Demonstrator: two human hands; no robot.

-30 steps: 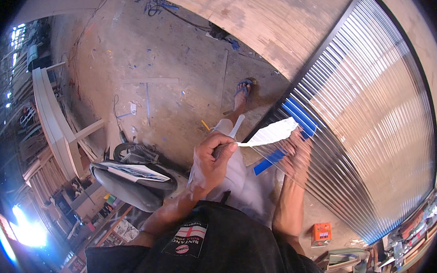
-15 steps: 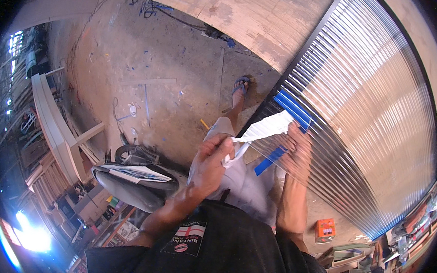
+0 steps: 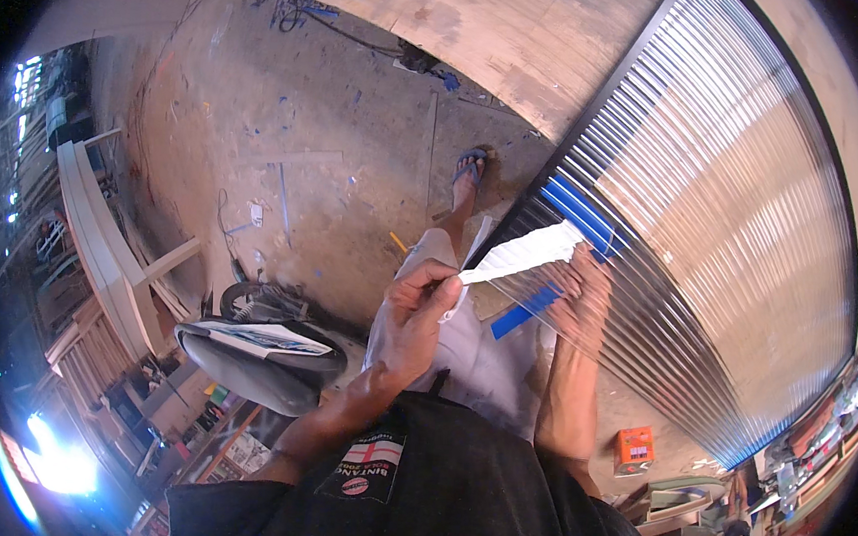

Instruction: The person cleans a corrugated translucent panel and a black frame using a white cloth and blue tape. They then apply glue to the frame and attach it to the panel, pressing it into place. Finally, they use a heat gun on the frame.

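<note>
A crumpled white strip (image 3: 526, 252) is stretched between my two hands. My left hand (image 3: 423, 297) pinches its narrow end between thumb and fingers, and a short tail hangs below. At the wide end, my right hand (image 3: 583, 289) has curled fingers at the strip, partly veiled by the ribs of a clear ribbed panel (image 3: 716, 227). This panel has a dark frame and slants across the right side. Blue tape (image 3: 580, 214) lies on it just beyond my right fingers. Another blue tape piece (image 3: 525, 311) sticks out beside that hand, toward my lap.
A pale wooden board (image 3: 501, 46) spans the far side. A motorbike seat (image 3: 266, 366) with papers on it stands at my left. An orange box (image 3: 634, 448) sits on the floor at lower right. Long timber pieces (image 3: 107, 238) are stacked far left.
The loop of white strip hanging under my left hand has become smaller. The strip stays stretched, its wide end slightly farther right. Both hands keep nearly the same places.
</note>
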